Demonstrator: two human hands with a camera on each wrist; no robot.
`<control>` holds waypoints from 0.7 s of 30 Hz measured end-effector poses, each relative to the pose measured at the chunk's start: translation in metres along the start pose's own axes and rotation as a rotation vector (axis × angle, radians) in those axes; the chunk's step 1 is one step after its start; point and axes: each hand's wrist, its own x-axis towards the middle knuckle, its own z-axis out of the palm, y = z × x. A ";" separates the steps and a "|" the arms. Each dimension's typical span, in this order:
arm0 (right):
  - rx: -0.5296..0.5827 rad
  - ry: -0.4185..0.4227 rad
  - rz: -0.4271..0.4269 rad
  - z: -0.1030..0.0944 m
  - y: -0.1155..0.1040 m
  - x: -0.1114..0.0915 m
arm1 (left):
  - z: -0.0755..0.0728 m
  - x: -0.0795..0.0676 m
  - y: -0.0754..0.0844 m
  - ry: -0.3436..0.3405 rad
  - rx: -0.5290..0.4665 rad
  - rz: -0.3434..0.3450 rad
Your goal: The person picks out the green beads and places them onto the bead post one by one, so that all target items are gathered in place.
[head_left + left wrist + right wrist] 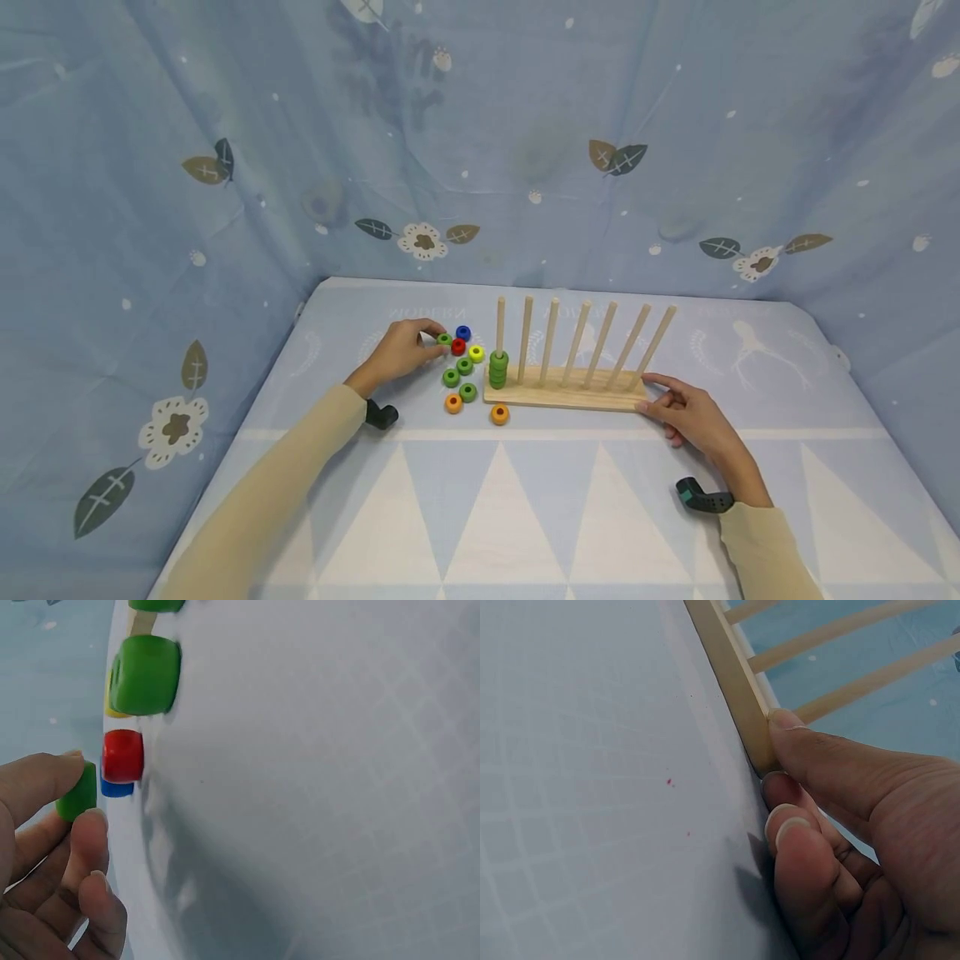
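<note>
My left hand (pixel 403 350) pinches a green bead (pixel 81 795) between thumb and fingers, at the left edge of a group of loose beads. Close to it lie a red bead (pixel 458 347) and a blue bead (pixel 463 333). With thumb and fingers, my right hand (pixel 696 418) grips the right end of a wooden peg rack (pixel 562 399), seen also as a base edge (pixel 739 697) in the right wrist view. Several upright pegs stand along the rack. On its leftmost peg is a stack of green beads (pixel 498 370); the other pegs are bare.
Left of the rack lie a yellow bead (pixel 476 354), several green beads (pixel 451 377) and an orange bead (pixel 453 403). Another orange bead (pixel 499 414) sits just in front of the rack. A blue patterned curtain (pixel 480 150) hangs behind and beside the table (pixel 547 500).
</note>
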 end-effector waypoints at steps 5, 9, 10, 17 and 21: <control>-0.009 0.003 0.004 0.000 -0.004 -0.001 | -0.004 -0.004 0.006 0.009 -0.006 0.011; -0.019 0.008 0.009 0.000 -0.005 0.000 | -0.007 -0.008 0.011 0.018 -0.012 0.019; -0.021 0.007 0.007 0.000 -0.005 0.000 | -0.007 -0.009 0.011 0.021 -0.013 0.023; -0.028 0.005 0.014 0.001 -0.003 0.001 | -0.008 -0.014 0.010 0.043 0.008 0.034; -0.025 0.008 0.004 0.001 -0.002 0.000 | -0.009 -0.016 0.011 0.047 0.014 0.036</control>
